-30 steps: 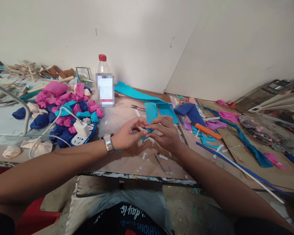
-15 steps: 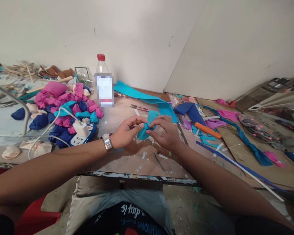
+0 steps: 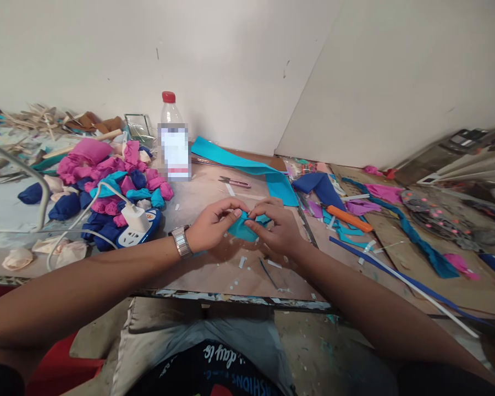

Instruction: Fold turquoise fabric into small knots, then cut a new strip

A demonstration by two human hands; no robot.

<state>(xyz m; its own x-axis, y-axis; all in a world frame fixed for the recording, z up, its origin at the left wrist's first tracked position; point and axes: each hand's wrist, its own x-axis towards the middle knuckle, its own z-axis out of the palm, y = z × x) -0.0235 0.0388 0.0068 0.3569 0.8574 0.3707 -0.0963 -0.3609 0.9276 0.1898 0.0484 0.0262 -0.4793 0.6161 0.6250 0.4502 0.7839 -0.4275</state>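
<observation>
Between my two hands is a small piece of turquoise fabric (image 3: pixel 243 230), pinched above the middle of the table. My left hand (image 3: pixel 212 224) grips its left side between thumb and forefinger. On its other side, my right hand (image 3: pixel 278 226) pinches the gathered upper edge with thumb and fingers. The cloth hangs down below the fingertips, and part of it is hidden behind my right fingers. Just beyond my hands lie thread snips (image 3: pixel 236 182) and a long turquoise fabric strip (image 3: pixel 247 161).
At left, a pile of pink, blue and turquoise fabric bundles (image 3: pixel 103 165) lies beside a power strip (image 3: pixel 138 234) with a white plug and cable. A red-capped bottle (image 3: pixel 174 137) stands behind. To the right are an orange utility knife (image 3: pixel 350 219) and a dark blue strip (image 3: pixel 322 190).
The turquoise piece has turned in my fingers: its upper flap no longer stands up, and more cloth now hangs below. My hands have stayed in nearly the same place.
</observation>
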